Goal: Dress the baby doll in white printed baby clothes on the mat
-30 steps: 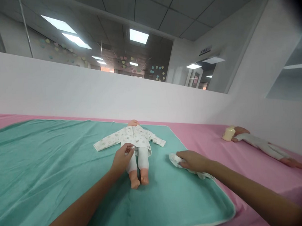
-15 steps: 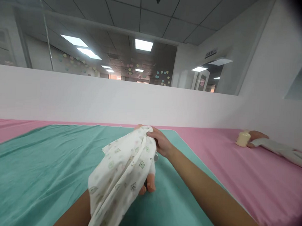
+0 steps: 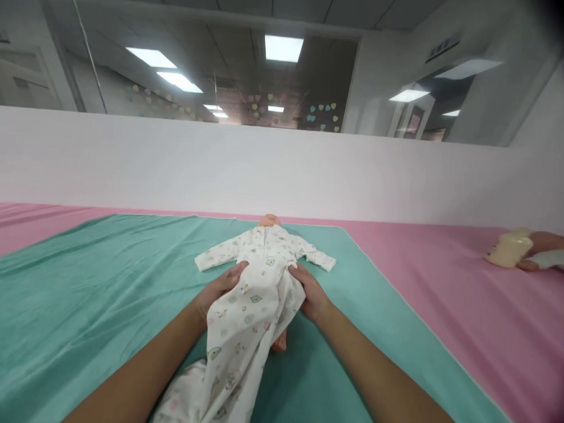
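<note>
A baby doll lies on its back on the teal sheet, its head toward the wall. Over its body is spread a white printed baby romper, with both sleeves stretched out sideways and the legs trailing toward me. One bare foot of the doll shows below the cloth. My left hand grips the romper's left edge at waist height. On the opposite edge, my right hand pinches the cloth between thumb and fingers. The doll's trunk and arms are hidden under the romper.
Pink cloth covers the surface around the teal sheet. At the far right lie a pale yellow bottle and another doll, partly cut off by the frame. A low white wall with glass above it stands behind.
The bunched romper has been lowered and spread over the doll, sleeves now out to both sides. My left hand has come into sight at its edge; my right hand has moved down. The view has tilted down.
</note>
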Available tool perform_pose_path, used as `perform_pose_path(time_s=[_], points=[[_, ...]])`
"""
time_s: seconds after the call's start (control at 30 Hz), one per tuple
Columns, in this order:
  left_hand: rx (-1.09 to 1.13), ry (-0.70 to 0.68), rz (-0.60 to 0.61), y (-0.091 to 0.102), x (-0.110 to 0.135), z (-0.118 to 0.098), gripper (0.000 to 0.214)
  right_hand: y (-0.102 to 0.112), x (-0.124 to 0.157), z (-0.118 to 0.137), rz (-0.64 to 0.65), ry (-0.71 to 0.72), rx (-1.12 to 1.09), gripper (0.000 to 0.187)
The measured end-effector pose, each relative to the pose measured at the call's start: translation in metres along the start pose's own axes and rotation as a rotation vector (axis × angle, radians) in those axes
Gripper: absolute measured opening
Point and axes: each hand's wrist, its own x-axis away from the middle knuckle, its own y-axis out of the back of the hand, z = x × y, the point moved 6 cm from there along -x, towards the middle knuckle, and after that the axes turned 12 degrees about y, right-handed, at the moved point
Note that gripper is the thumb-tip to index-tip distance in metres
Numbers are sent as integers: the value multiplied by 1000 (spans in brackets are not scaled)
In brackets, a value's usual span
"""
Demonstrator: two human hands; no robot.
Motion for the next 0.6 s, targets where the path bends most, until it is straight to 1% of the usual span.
perform_pose_path(time_s=[0.03, 0.07, 0.13, 0.17, 0.2, 0.27, 0.33, 0.37, 0.4, 0.43, 0.47, 0.5, 0.53, 0.6], points=[[38, -19, 35, 1, -2, -4, 41, -3, 1, 3, 26, 0, -2, 39], [63, -42, 24, 6, -5, -9, 39, -7, 3, 7, 67, -2, -2, 39], [98, -78, -99, 23, -8, -19, 38, -15, 8, 17, 189, -40, 11, 38], [116, -86, -164, 33, -9, -23, 40, -20, 12, 21, 270, -85, 30, 38], [137, -92, -219, 42, -10, -26, 43, -26, 17, 25, 365, -148, 58, 38], [180, -105, -282, 55, -10, -29, 49, -36, 30, 30, 566, -300, 169, 38], [207, -121, -278, 59, -10, -32, 53, -43, 42, 30, 737, -428, 339, 37], [204, -119, -252, 57, -10, -32, 52, -44, 47, 29, 795, -471, 419, 34], [181, -98, -204, 52, -11, -31, 49, -44, 50, 27, 826, -497, 477, 32], [139, -58, -129, 44, -11, -28, 44, -44, 51, 26, 825, -497, 497, 30], [78, -3, -30, 32, -11, -25, 39, -44, 50, 24, 792, -477, 471, 29], [-4, 58, 84, 19, -9, -20, 35, -44, 47, 22, 725, -440, 411, 29], [-98, 118, 201, 4, -6, -14, 35, -43, 43, 21, 633, -383, 333, 30], [-281, 191, 398, -24, 4, -2, 42, -38, 34, 19, 428, -255, 186, 33]])
